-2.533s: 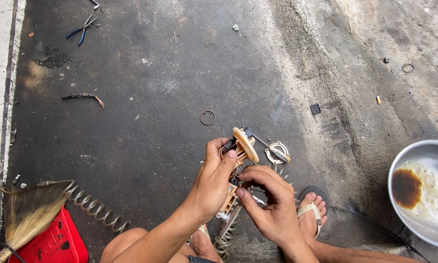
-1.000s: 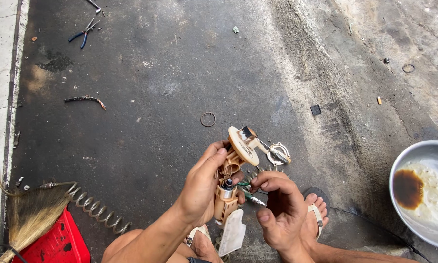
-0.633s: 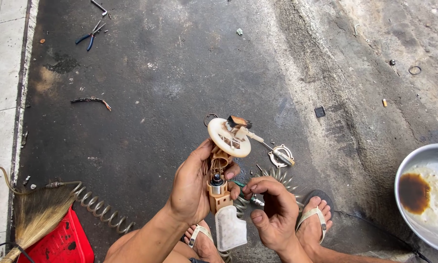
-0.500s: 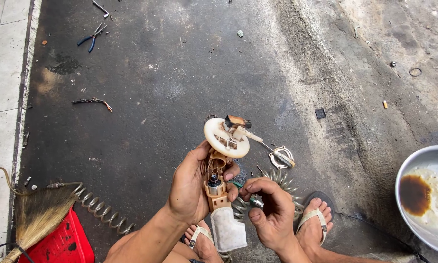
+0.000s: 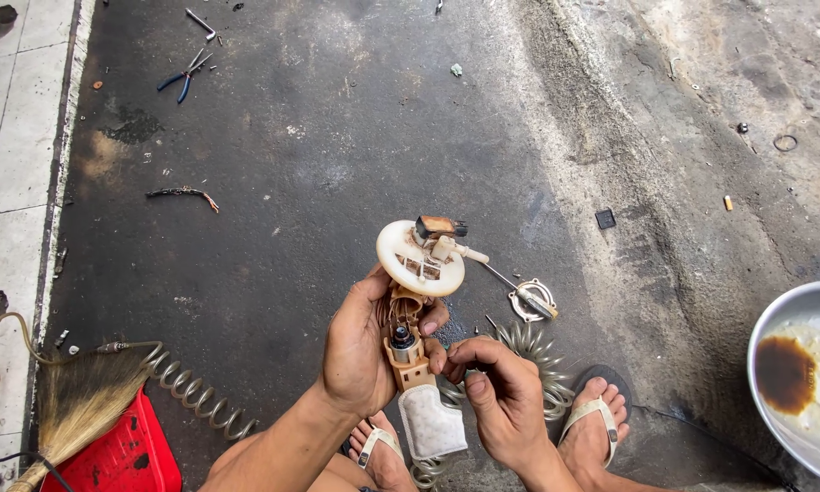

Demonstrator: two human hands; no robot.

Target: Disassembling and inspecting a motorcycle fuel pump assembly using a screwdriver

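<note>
Head view: our left hand [image 5: 360, 351] grips the tan pump part [image 5: 414, 337] upright, just left of our right hand [image 5: 501, 396], which pinches its middle. If our grip slips, we think it could drop onto the floor [image 5: 337, 164].

1. The left hand [image 5: 360, 351] was raised in front of the body, back of the hand toward the camera, its forearm running down toward the lower left.
2. Its fingers were curled closed in a grip, the thumb [image 5: 364, 290] lying along the top and a fingertip showing at the far side.
3. The right hand [image 5: 505, 401] sat just beside the left and a little lower, its wrist leaving the bottom edge.
4. Its thumb and forefinger [image 5: 469, 351] were pinched together, pointing toward the left hand, with the other fingers folded under.
5. Both feet, in sandals, rested below the hands.
</note>
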